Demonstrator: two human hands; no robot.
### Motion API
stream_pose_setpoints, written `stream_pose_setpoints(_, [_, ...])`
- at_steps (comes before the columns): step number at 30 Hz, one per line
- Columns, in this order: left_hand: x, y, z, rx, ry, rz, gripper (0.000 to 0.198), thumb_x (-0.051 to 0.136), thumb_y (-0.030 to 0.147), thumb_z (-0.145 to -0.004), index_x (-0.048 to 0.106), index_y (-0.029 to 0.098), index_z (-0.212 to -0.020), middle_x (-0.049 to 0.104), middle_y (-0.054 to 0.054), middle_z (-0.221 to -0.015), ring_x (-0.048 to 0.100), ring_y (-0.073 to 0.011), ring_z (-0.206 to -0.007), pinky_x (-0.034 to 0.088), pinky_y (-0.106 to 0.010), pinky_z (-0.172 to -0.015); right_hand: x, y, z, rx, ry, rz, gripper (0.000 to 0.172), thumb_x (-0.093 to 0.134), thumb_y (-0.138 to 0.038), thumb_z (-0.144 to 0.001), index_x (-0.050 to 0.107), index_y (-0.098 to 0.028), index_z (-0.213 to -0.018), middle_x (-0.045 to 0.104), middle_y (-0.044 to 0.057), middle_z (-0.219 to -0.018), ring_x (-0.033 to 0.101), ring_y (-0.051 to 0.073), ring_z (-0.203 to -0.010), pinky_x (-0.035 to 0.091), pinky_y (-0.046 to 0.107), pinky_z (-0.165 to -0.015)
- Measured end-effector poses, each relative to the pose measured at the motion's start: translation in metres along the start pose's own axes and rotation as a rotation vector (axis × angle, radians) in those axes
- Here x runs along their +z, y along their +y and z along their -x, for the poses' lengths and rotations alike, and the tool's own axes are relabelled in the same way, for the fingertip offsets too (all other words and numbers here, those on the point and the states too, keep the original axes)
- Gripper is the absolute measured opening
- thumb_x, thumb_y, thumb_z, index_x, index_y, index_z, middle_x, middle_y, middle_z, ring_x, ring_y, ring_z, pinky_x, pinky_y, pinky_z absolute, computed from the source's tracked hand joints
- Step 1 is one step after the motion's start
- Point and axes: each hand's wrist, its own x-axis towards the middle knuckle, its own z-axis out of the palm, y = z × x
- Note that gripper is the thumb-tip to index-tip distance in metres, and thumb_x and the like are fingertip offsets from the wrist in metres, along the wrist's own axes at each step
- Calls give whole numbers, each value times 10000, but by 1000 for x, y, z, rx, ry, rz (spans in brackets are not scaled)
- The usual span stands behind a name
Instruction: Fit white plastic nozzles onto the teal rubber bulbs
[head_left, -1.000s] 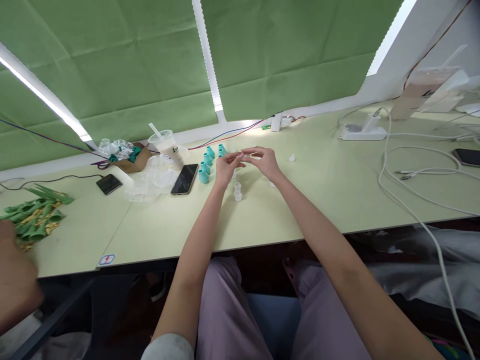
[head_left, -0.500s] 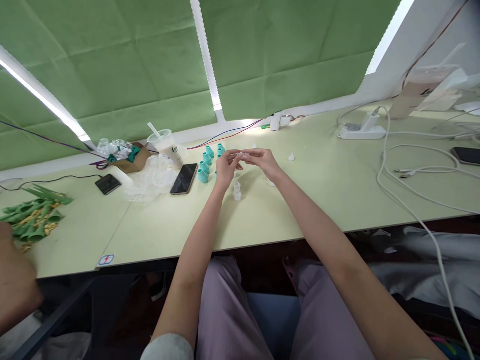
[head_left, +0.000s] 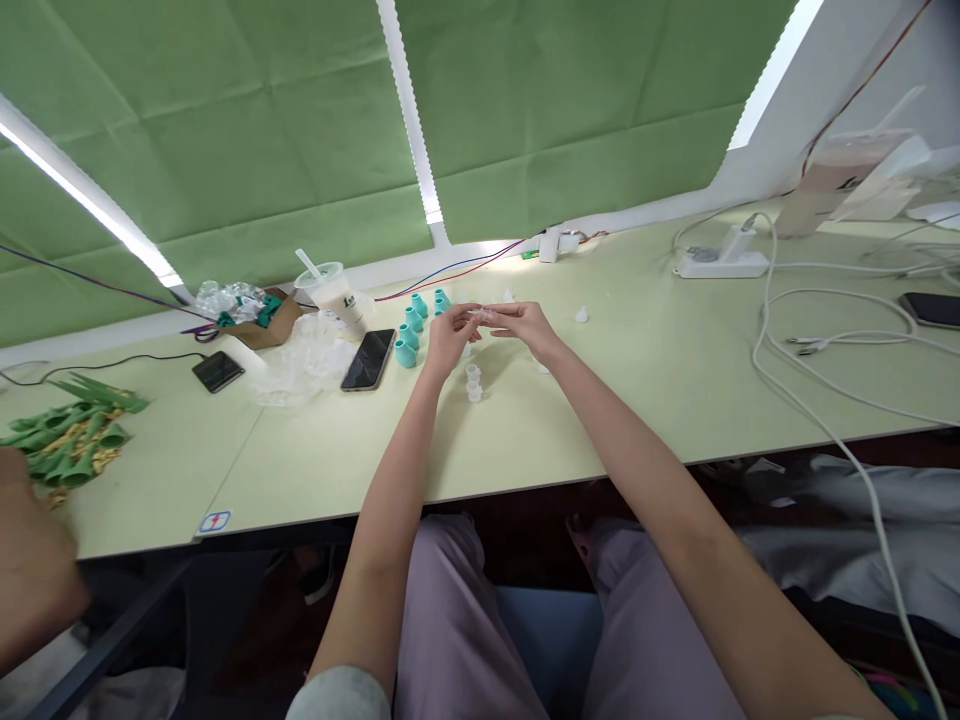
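My left grip (head_left: 448, 338) and right grip (head_left: 527, 325) meet fingertip to fingertip above the table (head_left: 600, 400), both pinched closed on a small clear piece (head_left: 484, 314). White caps (head_left: 472, 381) stand at 6 o'clock from it, teal fittings (head_left: 411, 325) at 9 o'clock.

left hand (head_left: 448, 338): raised, fingertips pinched | right hand (head_left: 526, 325): raised, fingertips pinched, meeting left fingertips | arms: both bare, stretched forward, forearms converging, elbows slightly bent
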Motion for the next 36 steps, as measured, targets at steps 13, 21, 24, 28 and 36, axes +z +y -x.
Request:
stream_pose_setpoints(13, [-1,1,5,-16,-8,-92,337,579,404,-790,669,153,-995,580,18,-472,502,-91,-391,478,-227,-463,2,10,-4,-37,63,36,430,794,-476,-540,745,-185,-852,732,43,-824,670,233,-902,545,363,-848])
stream_pose_setpoints(21, [-7,3,2,-14,-28,-81,385,591,453,-782,674,166,-1024,635,-23,-550,543,-115,-488,497,-247,-512,-4,6,-2,-9,-52,-40,364,780,-450,-594,740,-216,-870,731,42,-887,667,223,-951,520,355,-883])
stream_pose_setpoints(24, [-7,2,2,-8,-27,-93,381,597,441,-775,673,164,-1025,635,-20,-562,544,-115,-490,490,-242,-499,-4,7,-3,-8,-56,-34,379,786,-449,-580,739,-219,-877,731,31,-900,657,229,-977,518,370,-895])
stream_pose_setpoints(28, [-4,0,3,-9,-22,-92,370,601,430,-770,674,160,-1012,623,-13,-576,547,-115,-480,479,-245,-490,-1,9,-3,-26,-11,-3,416,800,-468,-538,744,-209,-860,732,26,-874,656,243,-964,523,399,-901])
stream_pose_setpoints(36, [-7,3,1,0,-26,-84,390,582,448,-799,670,170,-1057,609,-7,-577,514,-104,-495,484,-261,-550,-1,8,-3,-30,-44,-36,392,756,-500,-607,732,-219,-879,730,31,-873,674,211,-921,525,362,-883])
